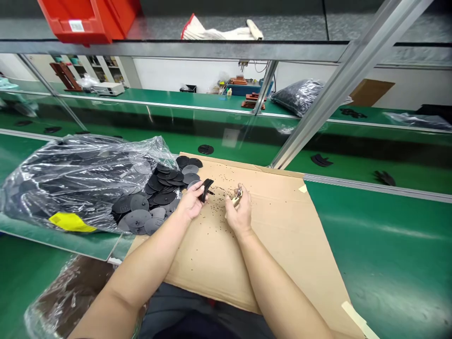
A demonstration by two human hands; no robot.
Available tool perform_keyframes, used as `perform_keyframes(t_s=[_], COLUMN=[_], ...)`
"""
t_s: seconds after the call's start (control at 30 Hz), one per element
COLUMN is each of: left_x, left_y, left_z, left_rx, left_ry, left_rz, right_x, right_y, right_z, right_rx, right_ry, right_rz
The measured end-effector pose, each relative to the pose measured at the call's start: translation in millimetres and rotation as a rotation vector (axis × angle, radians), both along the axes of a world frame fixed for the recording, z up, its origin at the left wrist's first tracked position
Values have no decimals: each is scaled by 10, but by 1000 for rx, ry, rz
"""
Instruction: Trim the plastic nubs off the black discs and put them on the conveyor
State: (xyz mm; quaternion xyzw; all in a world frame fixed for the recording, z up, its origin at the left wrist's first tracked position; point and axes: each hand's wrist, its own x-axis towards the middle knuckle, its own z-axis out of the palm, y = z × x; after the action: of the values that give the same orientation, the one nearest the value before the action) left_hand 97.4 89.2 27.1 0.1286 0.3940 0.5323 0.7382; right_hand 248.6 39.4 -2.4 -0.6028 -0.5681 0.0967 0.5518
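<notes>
A small black plastic piece [206,189] is pinched in the person's left hand [190,201]. The thumb and fingers are close together on it, and the piece sticks up past them. The right hand [240,211] is curled shut around a small gold-coloured metal tool [236,198]. Only a little of the tool shows, so I cannot tell what kind it is. The tool and the black piece are near each other but not touching.

Both hands are above a big flat brown cardboard sheet [282,235] with lots of tiny black crumbs [219,202] on it. Just left of the hands is a heap of flat round black discs [137,219]. They spill from a big see-through plastic bag [77,174] full of more discs. The bag has a yellow patch [70,222] on it, with no words that I can read. The cardboard lies on a long green workbench [381,245]. Up on a shelf is a red plastic bin [84,21] with a small white label [76,26], but its writing is too small to read.
</notes>
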Motion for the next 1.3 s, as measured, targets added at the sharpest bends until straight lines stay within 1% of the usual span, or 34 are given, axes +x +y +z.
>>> perform_keyframes(t_s=[0.1, 0.17, 0.27, 0.43, 0.57, 0.7, 0.97, 1.1, 1.3], left_x=[4, 5, 4, 0, -12, -21, -7, 6, 25], left_y=[-2, 3, 12, 18, 24, 27, 9, 0, -3], left_z=[-3, -10, -19, -23, -33, -46, -35, -36, -48], left_rx=[39, 58, 78, 75, 80, 97, 101, 83, 72], left_ry=[-6, -19, -29, -29, -38, -41, -49, -50, -37], left_rz=[-1, 3, 20, 60, 45, 20, 32, 47, 62], right_x=[8, -2, -26, -32, -18, -19, -7, 9, 30], right_y=[-28, -44, -62, -76, -77, -76, -76, -80, -79], right_z=[67, 107, 137, 136, 131, 123, 104, 116, 116], right_rx=[62, 74, 64, 41, 11, -13, 0, -30, -77], right_ry=[-118, -203, -277, -373, -440, -478, -554, -603, -600], right_rz=[4, 56, 119, 115, 128, 122, 94, 76, 92])
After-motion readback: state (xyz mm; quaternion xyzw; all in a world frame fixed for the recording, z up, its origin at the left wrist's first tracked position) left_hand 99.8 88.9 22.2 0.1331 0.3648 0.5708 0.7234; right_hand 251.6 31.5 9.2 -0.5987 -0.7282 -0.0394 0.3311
